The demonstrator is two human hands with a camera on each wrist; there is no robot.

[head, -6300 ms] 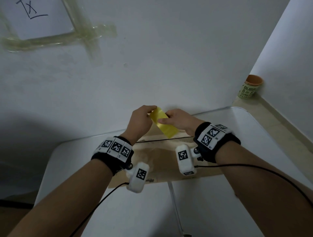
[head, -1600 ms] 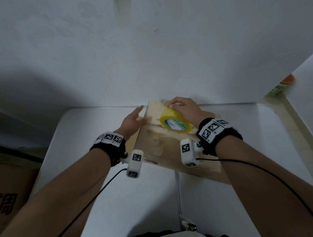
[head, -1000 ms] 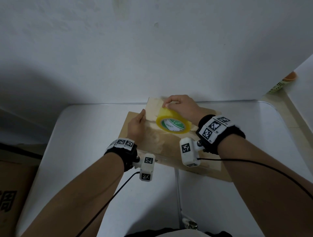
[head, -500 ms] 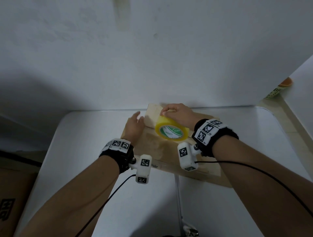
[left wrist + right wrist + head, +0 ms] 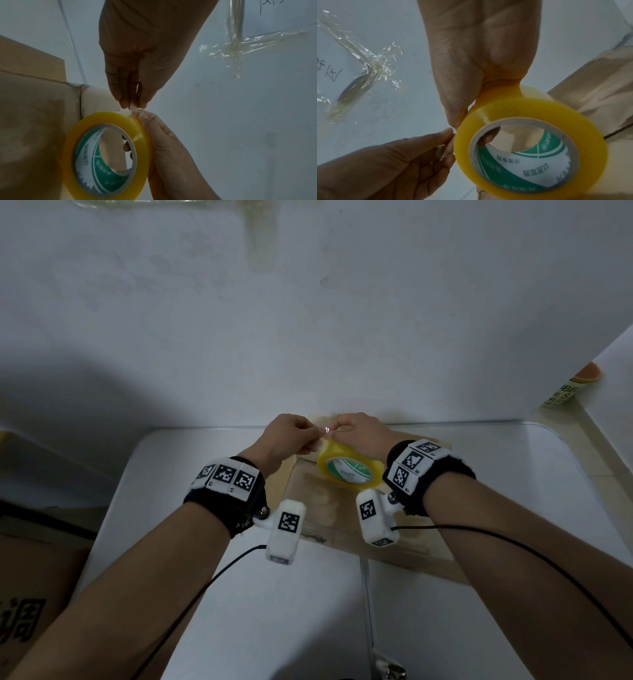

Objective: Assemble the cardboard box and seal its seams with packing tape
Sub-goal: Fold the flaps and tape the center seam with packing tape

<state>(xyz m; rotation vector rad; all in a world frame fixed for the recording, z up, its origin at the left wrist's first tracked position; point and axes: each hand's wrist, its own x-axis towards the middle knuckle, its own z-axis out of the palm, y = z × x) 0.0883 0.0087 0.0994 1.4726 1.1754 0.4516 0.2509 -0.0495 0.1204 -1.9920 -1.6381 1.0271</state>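
Observation:
A flattened brown cardboard box (image 5: 318, 501) lies on the white table (image 5: 274, 594), up against the wall. Above its far end my right hand (image 5: 337, 429) holds a yellow packing tape roll (image 5: 349, 472) on edge, with fingers hooked into the green-printed core. My left hand (image 5: 317, 436) meets it from the left and pinches the loose tape end at the rim of the roll. In the left wrist view, the left hand (image 5: 133, 106) pinches just above the roll (image 5: 106, 155). The right wrist view has the right hand (image 5: 458, 121) gripping the roll (image 5: 530, 146).
The white wall (image 5: 308, 337) stands right behind the box and carries old tape strips (image 5: 260, 234). A paper cup (image 5: 568, 392) sits on a ledge at the far right. Another cardboard box (image 5: 34, 594) stands left of the table.
My left hand has lifted off the box and moved right to the roll, where it now pinches the tape end. The right hand keeps hold of the roll.

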